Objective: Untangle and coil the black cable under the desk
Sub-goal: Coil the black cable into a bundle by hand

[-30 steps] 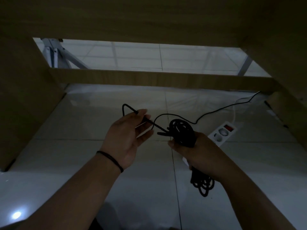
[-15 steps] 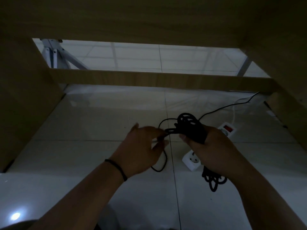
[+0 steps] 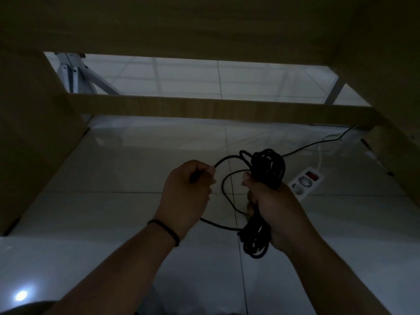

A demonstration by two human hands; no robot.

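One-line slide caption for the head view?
Under the desk, the right hand grips a coiled black cable while the left hand pinches a loose strand beside a white power strip.

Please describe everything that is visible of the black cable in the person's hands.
The black cable is thin, round and looks rubber-coated. Most of it is wound into a loose bundle; the right hand grips its middle, with loops above and below the fist. One free strand curves to the left hand, which holds it in a closed fist. Another strand runs toward the desk's far right corner.
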